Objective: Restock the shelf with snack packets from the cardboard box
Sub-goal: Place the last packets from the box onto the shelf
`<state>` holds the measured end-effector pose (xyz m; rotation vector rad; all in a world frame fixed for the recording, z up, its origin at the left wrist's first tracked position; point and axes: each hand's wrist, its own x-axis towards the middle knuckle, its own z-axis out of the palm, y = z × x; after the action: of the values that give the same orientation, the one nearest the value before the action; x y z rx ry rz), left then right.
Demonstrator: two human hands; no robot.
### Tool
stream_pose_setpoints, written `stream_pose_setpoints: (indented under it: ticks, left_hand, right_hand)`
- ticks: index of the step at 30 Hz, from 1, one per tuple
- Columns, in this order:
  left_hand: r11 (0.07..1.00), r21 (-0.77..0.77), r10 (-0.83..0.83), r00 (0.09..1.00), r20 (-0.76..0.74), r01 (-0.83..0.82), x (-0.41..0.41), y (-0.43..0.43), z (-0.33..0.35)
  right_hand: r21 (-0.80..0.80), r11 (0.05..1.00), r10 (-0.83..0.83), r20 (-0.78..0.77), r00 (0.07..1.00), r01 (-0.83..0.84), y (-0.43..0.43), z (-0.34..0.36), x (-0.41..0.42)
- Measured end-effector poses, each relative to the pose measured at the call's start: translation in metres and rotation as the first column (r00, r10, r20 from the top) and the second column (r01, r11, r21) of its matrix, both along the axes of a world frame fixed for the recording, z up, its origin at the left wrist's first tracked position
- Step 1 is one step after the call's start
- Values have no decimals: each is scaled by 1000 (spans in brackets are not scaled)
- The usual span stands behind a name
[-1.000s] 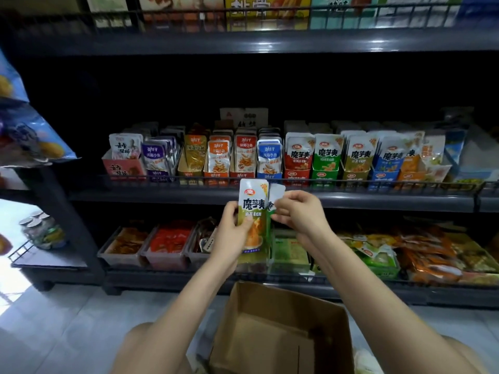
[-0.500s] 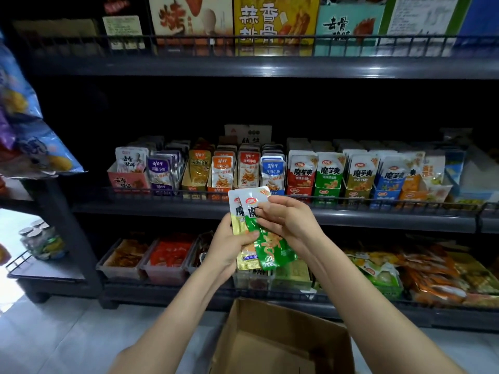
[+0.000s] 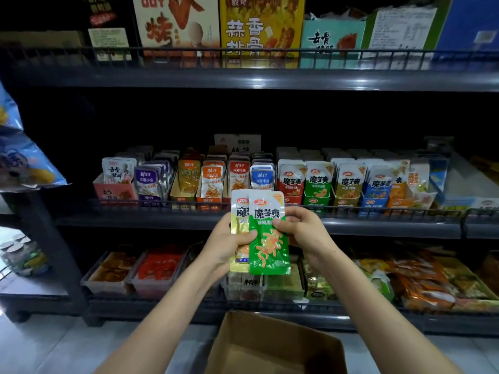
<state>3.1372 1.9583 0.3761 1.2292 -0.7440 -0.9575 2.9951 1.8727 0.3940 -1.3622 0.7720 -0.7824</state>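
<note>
Blue bags (image 3: 25,164): at your 9 o'clock, by the left edge.
Lidded jars (image 3: 20,255): your 8 o'clock, clustered, blurred.
Floor tiles (image 3: 54,346): your 7 o'clock, pale grey.

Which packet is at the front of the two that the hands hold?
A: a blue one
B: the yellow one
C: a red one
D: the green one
D: the green packet overlaps the yellow packet, which the left hand grips behind it; the right hand pinches the green one's right edge.
</note>
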Motion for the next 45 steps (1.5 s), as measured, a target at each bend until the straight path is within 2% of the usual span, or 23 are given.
stream_pose_setpoints:
  ticks: [4,12,19,23,28,31,34,39,41,43,45]
  left_hand:
    - [999,33,-31,996,83,29,0,-17,5]
    - [999,13,50,988,147,-53,9,-59,11]
    - [987,-81,150,980,132,-141,1,-109,17]
    - [978,-107,190,975,112,-178,3,-132,12]
    - [979,-112,182,978,106,-170,10,-155,5]
    - [982,-102,168,980,110,-157,14,-163,3]
    - [986,-83,157,979,133,-147,18,-168,2]
    - [985,-106,149,981,121,-137,22,-171,0]
    - [984,-118,149,981,122,-134,22,-170,-2]
    - [983,-124,148,983,106,-135,22,-169,-3]
    - [984,-121,143,985,94,-131,21,-167,-3]
  right_hand:
    - [33,999,-37,-2,999,37,-14,0,-14]
    - [53,944,-328,66,942,325,-66,-3,-55]
    - [-121,847,-498,164,852,518,-126,4,-80]
    - [-95,810,-545,240,803,578,-167,1,-68]
    - [-33,853,-480,345,807,521,-191,1,-43]
    - [-50,888,-424,296,856,457,-200,-9,-37]
    - [-182,889,-388,186,902,420,-200,-18,-41]
    - [-421,790,-477,37,878,447,-207,-21,-39]
    - [-512,765,-494,-76,866,391,-210,-24,-30]
    - [-676,684,-572,-263,777,275,-215,-29,-21]
    - [-755,616,-657,-335,676,225,-215,-31,-18]
